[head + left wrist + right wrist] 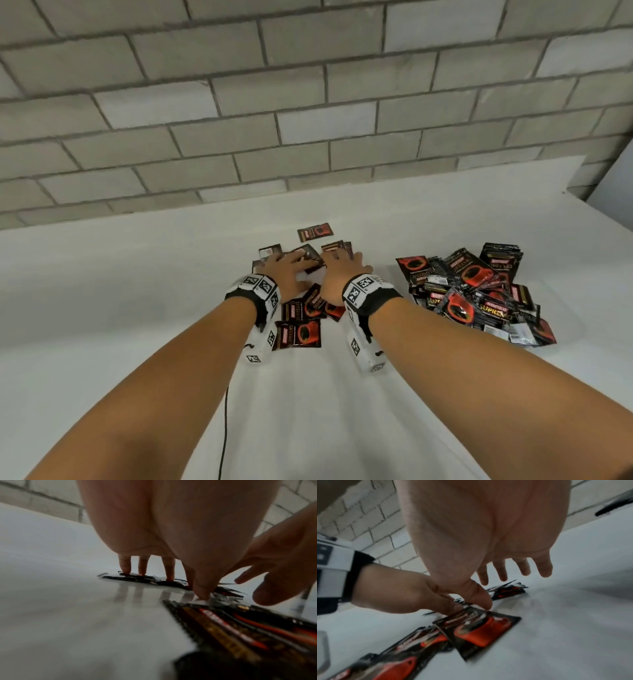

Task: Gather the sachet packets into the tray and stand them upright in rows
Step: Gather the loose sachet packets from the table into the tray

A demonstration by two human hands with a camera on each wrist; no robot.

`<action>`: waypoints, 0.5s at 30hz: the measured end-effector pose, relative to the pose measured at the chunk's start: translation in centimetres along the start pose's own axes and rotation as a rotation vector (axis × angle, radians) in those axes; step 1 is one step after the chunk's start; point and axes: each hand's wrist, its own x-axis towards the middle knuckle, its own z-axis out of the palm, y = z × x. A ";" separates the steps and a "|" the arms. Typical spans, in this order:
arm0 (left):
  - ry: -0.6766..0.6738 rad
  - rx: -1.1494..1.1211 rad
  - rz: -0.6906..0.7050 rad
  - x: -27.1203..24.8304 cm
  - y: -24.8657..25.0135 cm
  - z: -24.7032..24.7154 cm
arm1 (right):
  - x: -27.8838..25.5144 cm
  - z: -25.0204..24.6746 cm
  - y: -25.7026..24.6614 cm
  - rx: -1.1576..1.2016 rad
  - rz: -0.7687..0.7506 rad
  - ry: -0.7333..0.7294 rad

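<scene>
Dark sachet packets with a red cup print lie scattered flat in the middle of the white table (pixel 137 274). One sachet (pixel 315 232) lies alone at the far side and another (pixel 298 334) near my left wrist. My left hand (pixel 291 262) presses straight fingertips (pixel 169 577) down on flat sachets (pixel 137 578), its thumb on another. My right hand (pixel 337 263) hovers beside it with fingers (pixel 503 576) spread; its thumb meets the left thumb at a sachet (pixel 484 631). No tray is in view.
A big loose pile of the same sachets (pixel 472 294) lies to the right of my hands. A grey brick wall (pixel 308 102) runs behind the table. A thin black cable (pixel 224 428) hangs below my left forearm.
</scene>
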 end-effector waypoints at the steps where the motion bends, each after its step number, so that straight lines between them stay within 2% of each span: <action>1: -0.015 0.000 0.000 -0.2 0.0 -0.1 | 0.0 0.4 0.2 -0.017 0.007 -0.031; 4: -0.079 -0.012 0.044 -1.2 0.1 -1.1 | -1.2 1.3 0.7 -0.038 -0.036 -0.002; 7: -0.177 -0.120 0.132 -1.8 0.3 -2.9 | -3.0 2.2 1.3 -0.032 -0.132 0.067; 9: -0.129 -0.223 0.141 -1.3 0.4 -3.9 | -3.9 2.8 1.5 0.003 -0.133 0.073; 12: 0.061 -0.257 0.081 0.8 0.9 -4.9 | -4.8 3.4 1.7 0.035 -0.159 0.053; 13: 0.067 -0.240 0.057 1.6 1.2 -4.9 | -5.0 3.3 2.0 0.038 -0.174 0.054; 15: -0.016 -0.149 0.025 3.0 2.0 -4.6 | -5.2 3.3 2.5 0.041 -0.188 0.076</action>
